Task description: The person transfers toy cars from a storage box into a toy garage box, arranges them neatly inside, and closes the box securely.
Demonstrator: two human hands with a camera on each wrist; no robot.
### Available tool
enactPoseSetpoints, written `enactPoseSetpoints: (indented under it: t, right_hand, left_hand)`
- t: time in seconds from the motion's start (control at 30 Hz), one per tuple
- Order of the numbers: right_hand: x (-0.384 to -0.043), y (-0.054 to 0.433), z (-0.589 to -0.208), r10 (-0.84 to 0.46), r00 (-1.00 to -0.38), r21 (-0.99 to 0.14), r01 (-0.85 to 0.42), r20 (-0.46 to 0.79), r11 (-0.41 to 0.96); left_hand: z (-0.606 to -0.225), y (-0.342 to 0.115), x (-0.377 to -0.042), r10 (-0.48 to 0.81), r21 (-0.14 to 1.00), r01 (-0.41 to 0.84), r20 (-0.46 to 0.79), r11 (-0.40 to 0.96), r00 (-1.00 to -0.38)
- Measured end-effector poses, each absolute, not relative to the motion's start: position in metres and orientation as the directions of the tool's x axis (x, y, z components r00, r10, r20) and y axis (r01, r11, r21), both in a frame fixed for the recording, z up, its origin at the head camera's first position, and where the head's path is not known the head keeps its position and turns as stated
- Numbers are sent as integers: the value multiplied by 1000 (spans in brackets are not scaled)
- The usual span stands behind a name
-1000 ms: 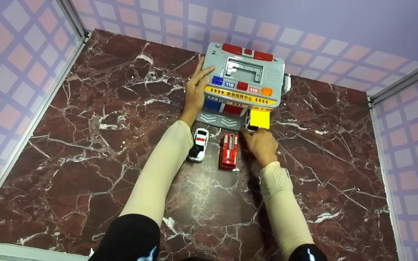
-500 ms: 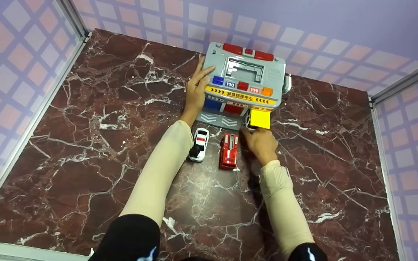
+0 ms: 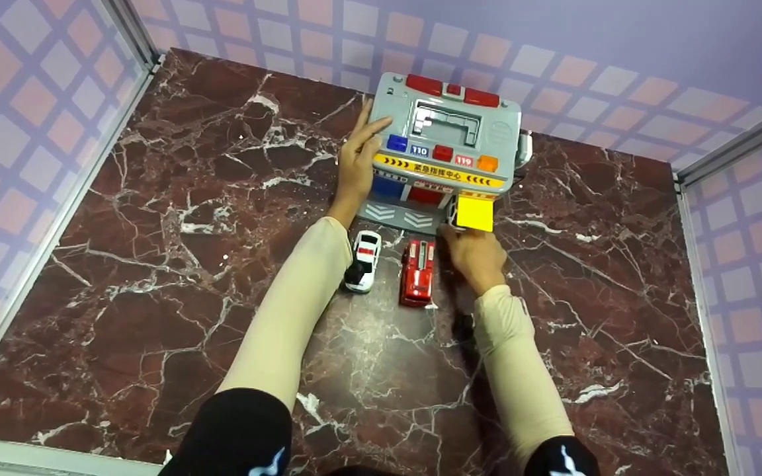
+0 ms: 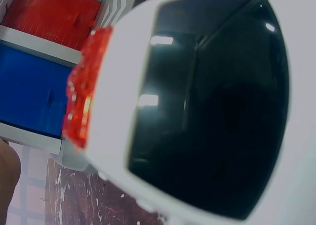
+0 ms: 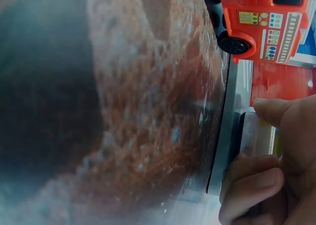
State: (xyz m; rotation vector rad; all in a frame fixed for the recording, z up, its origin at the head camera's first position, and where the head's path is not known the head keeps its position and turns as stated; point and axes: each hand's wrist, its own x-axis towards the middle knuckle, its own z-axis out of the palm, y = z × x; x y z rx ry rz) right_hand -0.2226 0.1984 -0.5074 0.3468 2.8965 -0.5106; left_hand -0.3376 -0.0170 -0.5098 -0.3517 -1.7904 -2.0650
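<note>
- Well, the right hand [image 3: 478, 258] has its thumb stretched forward and the other visible fingers curled, pinching, as far as I can tell, the near end of a white toy vehicle [image 5: 254, 136]; an uneven squeeze could twist it askew and jam it.
- That vehicle sits at the mouth of the rightmost bay of the toy emergency station [image 3: 487, 135], mostly hidden from overhead.
- Just above those knuckles, the yellow bay door [image 3: 475, 213] juts out from the station's front; a lifted knuckle might catch its edge and strain the hinge.
- The left hand [image 3: 356, 158] lies along the station's left side, fingers mostly straight and apart, one reaching over the roof, gripping nothing that I can make out. Should it slacken, a hard shove from the right could slide or turn the station.
- In front of the station's middle, the red fire engine [image 3: 417, 272] stands near the right thumb, so a sideways swing could knock it.
- In front of the station's left part, the white police car [image 3: 369, 251] is right beside the left sleeve [image 3: 292, 311], easily nudged by a dropping forearm.
</note>
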Motion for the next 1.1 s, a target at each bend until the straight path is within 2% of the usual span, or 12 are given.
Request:
enactPoseSetpoints:
  t: [0.4, 1.1]
  right_hand:
    - [-226, 198, -507, 201, -962, -356, 257, -187, 899]
    - [-230, 198, -507, 251, -955, -405, 294, -156, 866]
  left_hand:
    - [-477, -20, -314, -120, 900, 420, 407, -115, -905]
    - [-478, -18, -314, -125, 893, 434, 420, -120, -899]
